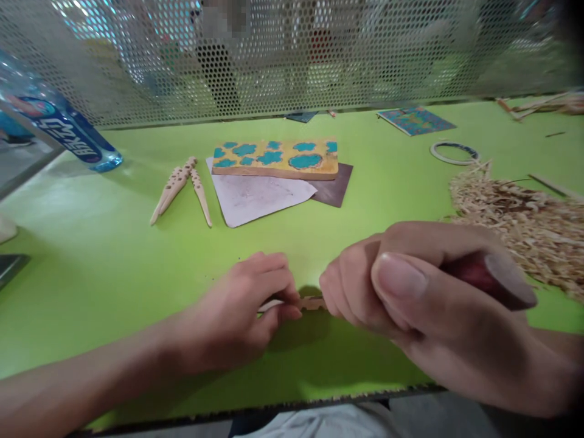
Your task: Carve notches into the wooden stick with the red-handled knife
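The left hand (235,310) has its fingers (274,263) clamped on a notched wooden strip (312,302), whose long axis runs almost level across the green table (387,143), its notched end pointing right, toward the right hand (410,298). That hand's fingers (351,286) are curled closed around a dark red handle (479,274), its tip hidden. Wood shavings (515,225) lie just beyond it. Farther up the table are two notched wooden pieces (180,188), and a painted wooden block (276,159) resting on paper (255,194).
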### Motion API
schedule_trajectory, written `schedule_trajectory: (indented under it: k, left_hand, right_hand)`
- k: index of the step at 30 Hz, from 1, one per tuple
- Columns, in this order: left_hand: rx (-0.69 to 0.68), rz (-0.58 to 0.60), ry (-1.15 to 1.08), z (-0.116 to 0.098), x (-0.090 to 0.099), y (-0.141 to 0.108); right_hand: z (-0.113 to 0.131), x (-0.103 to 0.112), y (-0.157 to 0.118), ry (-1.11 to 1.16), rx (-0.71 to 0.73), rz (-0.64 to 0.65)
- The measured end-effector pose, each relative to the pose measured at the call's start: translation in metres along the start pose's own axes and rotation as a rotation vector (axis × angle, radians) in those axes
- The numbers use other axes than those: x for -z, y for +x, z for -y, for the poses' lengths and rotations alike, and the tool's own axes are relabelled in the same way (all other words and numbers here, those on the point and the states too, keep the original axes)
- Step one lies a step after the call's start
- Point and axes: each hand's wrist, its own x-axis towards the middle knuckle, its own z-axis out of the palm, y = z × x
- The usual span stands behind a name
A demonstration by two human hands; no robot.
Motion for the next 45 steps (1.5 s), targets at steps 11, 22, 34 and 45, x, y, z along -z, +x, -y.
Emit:
schedule_trajectory:
  k: [11,22,34,45]
  left_hand:
    - [0.000,-0.021,-0.025,0.000,0.001,0.002]
    - [-0.036,-0.018,-0.070,0.002,0.000,0.002]
    - [-0.037,-0.037,-0.077,0.001,-0.001,0.004]
    - [-0.050,-0.022,-0.074,0.003,-0.001,0.001]
  right_hand:
    - [-0.006,0.003,0.012,0.194,-0.092,-0.061]
    - [-0.007,-0.010,0.003,0.146,-0.045,-0.169]
    - [-0.012,-0.001,0.017,0.312,0.058,-0.072]
    - [-0.013,0.001,0.013,0.248,0.004,0.045]
